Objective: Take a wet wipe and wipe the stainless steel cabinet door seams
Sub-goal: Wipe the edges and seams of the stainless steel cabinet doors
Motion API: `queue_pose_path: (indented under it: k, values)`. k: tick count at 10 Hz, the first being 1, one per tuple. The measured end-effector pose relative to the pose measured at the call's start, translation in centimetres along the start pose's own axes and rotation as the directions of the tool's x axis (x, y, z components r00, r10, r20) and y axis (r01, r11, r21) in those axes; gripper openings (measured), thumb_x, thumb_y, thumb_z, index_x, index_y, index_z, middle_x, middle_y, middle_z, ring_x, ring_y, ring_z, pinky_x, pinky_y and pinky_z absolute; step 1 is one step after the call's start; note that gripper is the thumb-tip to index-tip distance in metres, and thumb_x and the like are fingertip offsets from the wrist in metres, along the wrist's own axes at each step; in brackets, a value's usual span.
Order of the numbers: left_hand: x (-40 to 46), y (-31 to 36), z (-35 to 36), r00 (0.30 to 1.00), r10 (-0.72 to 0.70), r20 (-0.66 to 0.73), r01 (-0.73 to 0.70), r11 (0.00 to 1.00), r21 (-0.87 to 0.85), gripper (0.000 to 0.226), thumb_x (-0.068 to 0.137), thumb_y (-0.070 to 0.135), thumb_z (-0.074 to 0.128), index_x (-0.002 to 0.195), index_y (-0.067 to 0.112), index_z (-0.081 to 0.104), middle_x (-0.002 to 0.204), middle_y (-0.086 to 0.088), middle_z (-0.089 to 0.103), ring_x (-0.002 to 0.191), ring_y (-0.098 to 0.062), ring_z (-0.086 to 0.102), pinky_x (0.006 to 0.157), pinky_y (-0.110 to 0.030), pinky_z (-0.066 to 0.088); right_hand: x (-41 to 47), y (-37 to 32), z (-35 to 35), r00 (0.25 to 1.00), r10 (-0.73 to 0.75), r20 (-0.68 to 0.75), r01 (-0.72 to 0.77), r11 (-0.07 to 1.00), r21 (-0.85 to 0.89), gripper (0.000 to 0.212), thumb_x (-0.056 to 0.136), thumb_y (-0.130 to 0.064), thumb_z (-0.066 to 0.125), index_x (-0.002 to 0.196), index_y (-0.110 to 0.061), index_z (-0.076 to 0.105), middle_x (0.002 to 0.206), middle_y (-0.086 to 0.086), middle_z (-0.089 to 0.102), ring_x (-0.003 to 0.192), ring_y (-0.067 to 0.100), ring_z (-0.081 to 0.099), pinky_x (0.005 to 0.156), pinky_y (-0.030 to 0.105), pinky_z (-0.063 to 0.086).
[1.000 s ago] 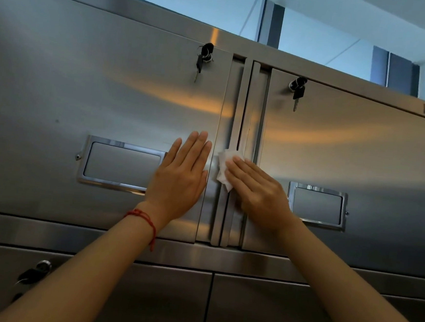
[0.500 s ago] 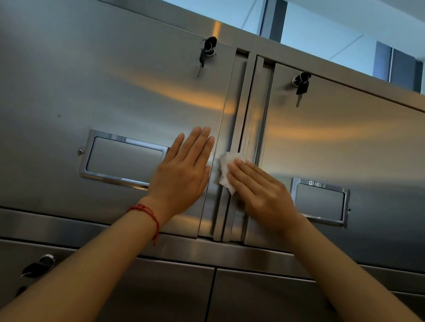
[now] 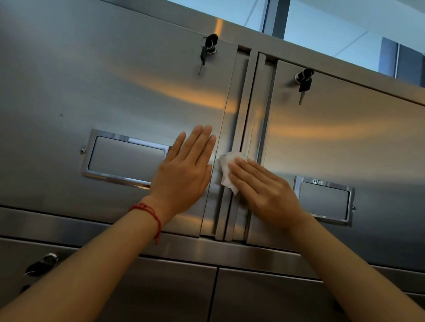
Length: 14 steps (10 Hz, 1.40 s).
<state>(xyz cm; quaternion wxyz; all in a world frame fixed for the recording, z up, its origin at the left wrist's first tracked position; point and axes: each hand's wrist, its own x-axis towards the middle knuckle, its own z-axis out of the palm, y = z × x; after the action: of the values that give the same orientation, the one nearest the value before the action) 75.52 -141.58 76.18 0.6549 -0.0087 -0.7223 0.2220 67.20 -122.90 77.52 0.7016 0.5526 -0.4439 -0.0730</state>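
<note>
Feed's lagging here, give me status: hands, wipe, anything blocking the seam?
Left hand flat on left door. Right hand pressing wet wipe onto centre seam. Nothing blocking the seam.

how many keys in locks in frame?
3. One in the upper left door, one in the upper right door, one in the lower left door. Arms may hide others lower down.

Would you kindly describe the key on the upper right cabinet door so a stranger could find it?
Start at the upper right stainless steel door. Near its top left corner hangs a black-headed silver key. Unlike the left door's key, it carries no visible ring.
</note>
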Motion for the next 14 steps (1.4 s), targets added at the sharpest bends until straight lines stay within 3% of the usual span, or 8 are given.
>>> queue_pose_path:
  k: [3,5,8,12,14]
  values:
    - [0.0,0.0,-0.1,1.0,-0.001,-0.007,0.001,1.0,0.0,0.054,0.096,0.028,0.024,0.14,-0.002,0.035,0.147,-0.022,0.031,0.137,-0.034,0.028,0.109,-0.051,0.031,-1.3,-1.7,0.3,0.998,0.063,-0.012,-0.062,0.996,0.059,0.039,0.068,-0.005,0.083,0.103,0.006,0.07,0.112,0.023,0.065,0.107,0.034,0.062,0.088,0.045,0.052]
    - [0.0,0.0,-0.1,1.0,0.0,-0.01,0.0,1.0,0.002,0.054,0.097,0.028,0.022,0.139,-0.002,0.035,0.146,-0.022,0.031,0.137,-0.034,0.028,0.108,-0.051,0.031,-0.1,-0.6,0.3,0.995,0.074,-0.067,-0.072,0.997,0.03,0.025,0.079,-0.006,0.073,0.101,0.007,0.07,0.109,0.024,0.065,0.104,0.035,0.063,0.087,0.047,0.053]
    - [-0.1,0.0,0.0,1.0,-0.005,-0.006,0.005,1.0,-0.003,0.054,0.097,0.028,0.023,0.14,-0.001,0.034,0.147,-0.021,0.03,0.137,-0.034,0.027,0.11,-0.05,0.029,-1.0,-1.1,-0.1,1.0,0.011,-0.003,-0.011,1.0,0.025,0.037,0.07,-0.008,0.083,0.102,0.005,0.07,0.11,0.023,0.066,0.105,0.032,0.063,0.089,0.044,0.052]
    - [-0.1,0.0,0.0,1.0,-0.003,-0.003,0.003,1.0,0.01,0.054,0.097,0.027,0.021,0.141,-0.002,0.032,0.148,-0.022,0.029,0.138,-0.034,0.026,0.111,-0.049,0.027,-1.7,-1.7,0.3,1.0,-0.003,-0.011,0.004,0.998,0.06,0.037,0.069,-0.008,0.083,0.102,0.004,0.07,0.11,0.022,0.066,0.105,0.032,0.064,0.087,0.044,0.054]
    - [-0.1,0.0,0.1,1.0,0.001,-0.016,-0.001,1.0,0.01,0.054,0.097,0.027,0.023,0.141,-0.002,0.033,0.147,-0.022,0.03,0.137,-0.034,0.027,0.11,-0.05,0.028,-1.7,-2.5,0.4,0.998,0.057,-0.032,-0.054,0.997,0.06,0.038,0.066,-0.006,0.084,0.1,0.005,0.071,0.109,0.023,0.066,0.104,0.033,0.064,0.09,0.044,0.051]
